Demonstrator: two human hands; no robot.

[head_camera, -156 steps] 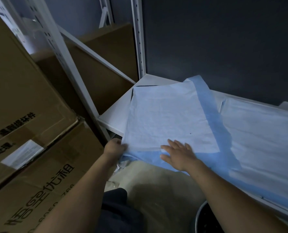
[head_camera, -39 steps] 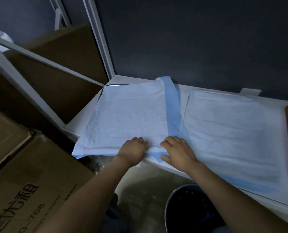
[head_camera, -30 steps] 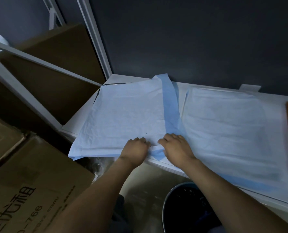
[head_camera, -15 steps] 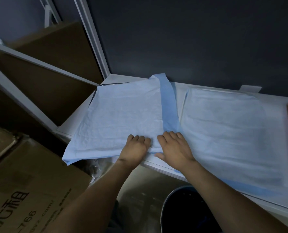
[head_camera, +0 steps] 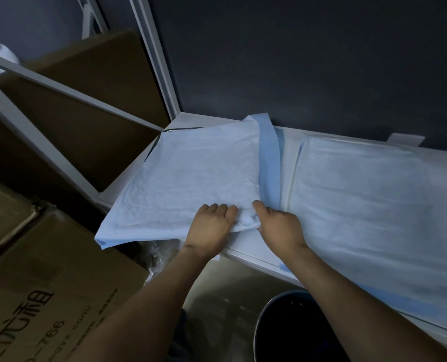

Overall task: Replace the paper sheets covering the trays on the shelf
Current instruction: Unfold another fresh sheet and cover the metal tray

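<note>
While you hold, hands: left hand (head_camera: 210,227) and right hand (head_camera: 280,226) pinch the paper sheet (head_camera: 191,173).
Sheet: uneven tugging may tear it.

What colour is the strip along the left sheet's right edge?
The strip is mid blue, darker than the pale sheet; head view.

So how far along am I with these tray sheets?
Done, it seems: the right sheet lies flat over its tray. In hand: left hand and right hand grip the left sheet at its near edge; its corner overhangs the shelf. Left: finishing that sheet; old or new, I cannot tell.
</note>
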